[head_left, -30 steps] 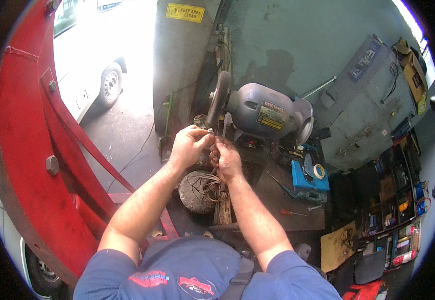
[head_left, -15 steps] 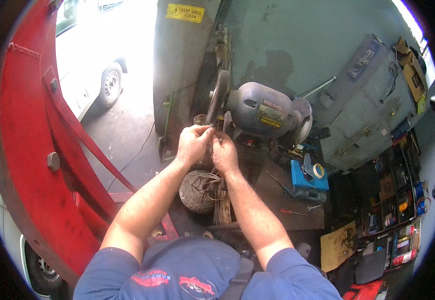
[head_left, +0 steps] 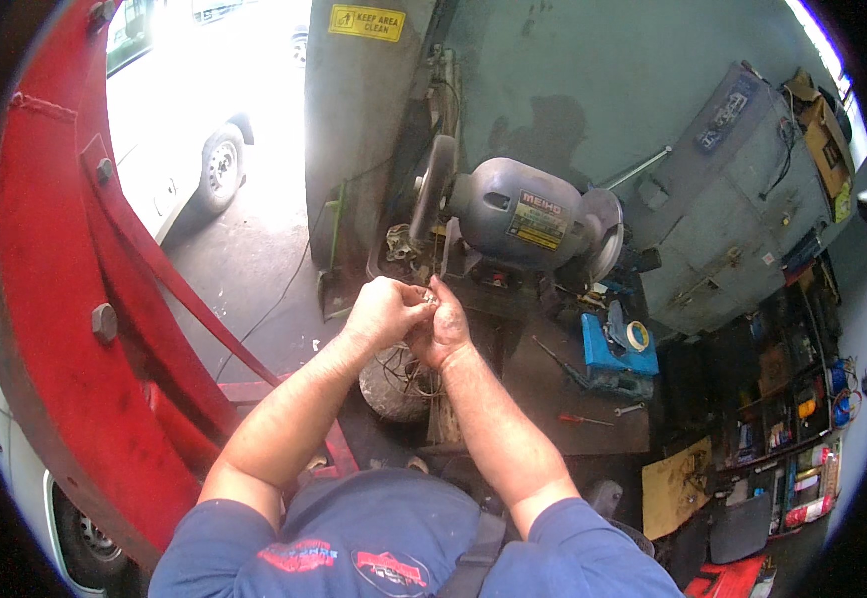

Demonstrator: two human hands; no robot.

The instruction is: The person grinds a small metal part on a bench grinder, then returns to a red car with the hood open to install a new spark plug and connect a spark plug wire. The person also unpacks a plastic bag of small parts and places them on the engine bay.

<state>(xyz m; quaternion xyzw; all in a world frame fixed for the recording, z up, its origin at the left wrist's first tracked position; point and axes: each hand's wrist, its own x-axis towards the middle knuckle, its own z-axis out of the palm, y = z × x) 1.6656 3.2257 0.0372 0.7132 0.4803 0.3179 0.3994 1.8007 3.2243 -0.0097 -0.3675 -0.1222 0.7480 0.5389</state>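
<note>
Bench grinder [head_left: 523, 211] ahead of us, its left wheel [head_left: 434, 189] liable to scrape knuckles if we drift forward; nearer, our right hand [head_left: 445, 334], grip unreadable, meets our left hand [head_left: 385, 310], fingertips pinched on a small shiny piece [head_left: 431, 298] between them, which a slack pinch could drop.

Workshop, bench grinder [head_left: 525, 199], screwdriver [head_left: 573, 418], spanner [head_left: 630, 410], apparently a glare-washed white van [head_left: 144, 135]

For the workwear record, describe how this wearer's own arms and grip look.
Short dark blue sleeves leave the forearms bare, with no watch or bracelet visible. The left grip and right grip are ungloved human hands; whether rings are worn cannot be told. The matching shirt has red-and-white chest prints.
</note>
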